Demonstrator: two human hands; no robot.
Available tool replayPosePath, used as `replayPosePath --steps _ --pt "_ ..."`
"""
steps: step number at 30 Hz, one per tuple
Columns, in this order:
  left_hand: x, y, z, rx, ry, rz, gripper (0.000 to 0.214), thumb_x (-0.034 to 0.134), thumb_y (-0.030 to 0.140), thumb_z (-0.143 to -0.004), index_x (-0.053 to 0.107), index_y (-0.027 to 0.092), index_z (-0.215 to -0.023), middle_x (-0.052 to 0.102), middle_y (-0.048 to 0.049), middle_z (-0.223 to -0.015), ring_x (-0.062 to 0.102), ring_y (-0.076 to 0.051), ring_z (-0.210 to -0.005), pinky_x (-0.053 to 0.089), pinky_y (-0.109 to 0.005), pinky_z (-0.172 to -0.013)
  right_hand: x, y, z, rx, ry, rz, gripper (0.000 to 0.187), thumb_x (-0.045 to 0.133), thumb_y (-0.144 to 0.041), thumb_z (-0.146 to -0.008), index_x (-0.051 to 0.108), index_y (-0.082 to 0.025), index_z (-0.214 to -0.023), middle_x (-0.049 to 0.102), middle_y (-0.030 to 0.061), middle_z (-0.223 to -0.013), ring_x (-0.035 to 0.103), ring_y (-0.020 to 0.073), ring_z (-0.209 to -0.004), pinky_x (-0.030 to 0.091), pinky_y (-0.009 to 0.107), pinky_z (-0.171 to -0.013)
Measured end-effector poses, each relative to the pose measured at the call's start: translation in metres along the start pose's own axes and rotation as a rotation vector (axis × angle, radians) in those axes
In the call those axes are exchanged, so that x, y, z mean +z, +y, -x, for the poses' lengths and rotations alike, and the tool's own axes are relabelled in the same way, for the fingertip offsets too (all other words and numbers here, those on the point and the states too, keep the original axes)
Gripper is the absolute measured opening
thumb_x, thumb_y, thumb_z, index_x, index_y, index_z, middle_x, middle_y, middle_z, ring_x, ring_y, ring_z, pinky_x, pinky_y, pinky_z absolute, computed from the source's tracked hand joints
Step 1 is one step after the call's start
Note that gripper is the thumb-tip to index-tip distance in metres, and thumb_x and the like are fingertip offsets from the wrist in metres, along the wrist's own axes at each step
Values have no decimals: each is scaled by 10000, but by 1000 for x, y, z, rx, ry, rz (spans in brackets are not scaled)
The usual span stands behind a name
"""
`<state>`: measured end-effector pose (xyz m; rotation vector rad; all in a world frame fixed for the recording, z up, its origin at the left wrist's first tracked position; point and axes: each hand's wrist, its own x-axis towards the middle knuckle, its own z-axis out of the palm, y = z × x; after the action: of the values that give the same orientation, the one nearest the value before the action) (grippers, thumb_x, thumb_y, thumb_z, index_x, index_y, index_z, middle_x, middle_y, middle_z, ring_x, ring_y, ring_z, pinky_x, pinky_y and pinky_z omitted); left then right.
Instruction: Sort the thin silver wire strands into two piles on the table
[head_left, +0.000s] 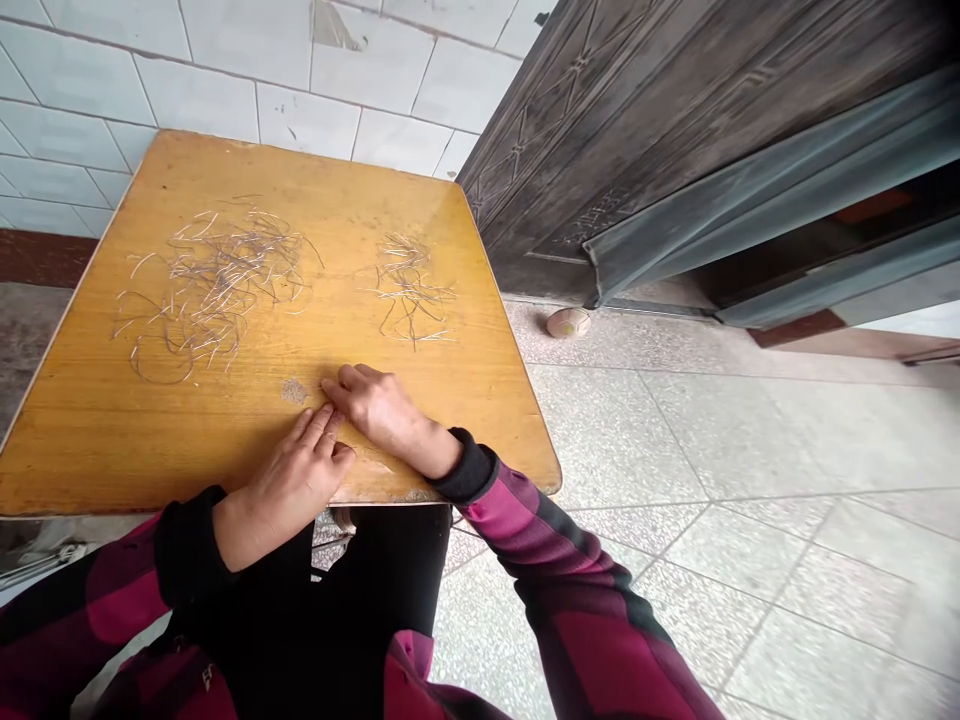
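My left hand (pixel 300 475) lies flat on the near edge of a yellow wooden tabletop (pixel 90 420), its fingers spread and nothing visible in them. My right hand (pixel 379 410) rests just beyond it, with its fingertips close to a small rough beige patch (pixel 294 392) on the wood. Whether those fingers pinch a thin strand is hidden. Two loose tangles of thin silvery wire lie farther away: a larger one (pixel 214 285) on the left and a smaller one (pixel 410 287) on the right.
White tiles (pixel 202 105) line the wall behind the table. A dark metal door (pixel 637 150) stands at the right, with a small pale round object (pixel 568 323) on the speckled tile floor (pixel 675 450) near it. My dark trousers show below the table edge.
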<state>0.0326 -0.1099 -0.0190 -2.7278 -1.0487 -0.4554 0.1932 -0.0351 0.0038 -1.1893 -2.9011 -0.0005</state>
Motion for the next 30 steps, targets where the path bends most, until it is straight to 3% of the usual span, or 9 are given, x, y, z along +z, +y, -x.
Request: replayPosePath --steps 4,12,16,23,27,30 --pt "0 3 1 -3 -8 -6 67 575 84 -866 642 88 -875 665 -269 -1210 630 -347 -1178 532 -490 -994 6 8 3 -4 41 -44 291 473 -213 -997 634 -201 -1239 591 80 -881 464 175 -741 271 285 -550" --pt "1 6 -3 -34 6 -6 159 507 40 -872 663 72 -870 671 -273 -1193 648 -355 -1150 580 -473 -925 10 18 5 -111 40 -20 318 443 -217 -1010 627 -192 -1268 580 86 -903 486 186 -782 309 286 -552" --pt "1 3 1 -47 64 38 174 500 45 -881 667 96 -884 689 -229 -1192 645 -331 -1162 577 -466 -950 21 27 5 -148 141 -117 299 433 -231 -1018 659 -182 -1208 574 71 -890 488 167 -765 359 271 -592" --pt "-5 -4 9 -55 81 213 161 511 65 -908 658 71 -974 646 -221 -1273 577 -313 -1253 470 -502 -1095 31 42 2 -172 282 -520 269 469 -206 -988 718 -131 -1055 602 67 -873 563 138 -758 457 251 -676" --pt "-8 -10 16 -51 104 270 195 488 62 -922 647 95 -1030 608 -204 -1332 555 -302 -1265 448 -539 -1097 30 44 1 -184 322 -624 236 500 -180 -965 722 -125 -1020 629 76 -887 592 140 -785 483 257 -704" --pt "-10 -17 16 -57 160 326 215 482 50 -923 645 121 -1044 655 -160 -1251 593 -267 -1181 493 -494 -1041 30 43 0 -183 323 -635 227 507 -178 -962 724 -121 -994 635 78 -882 597 144 -790 483 264 -719"
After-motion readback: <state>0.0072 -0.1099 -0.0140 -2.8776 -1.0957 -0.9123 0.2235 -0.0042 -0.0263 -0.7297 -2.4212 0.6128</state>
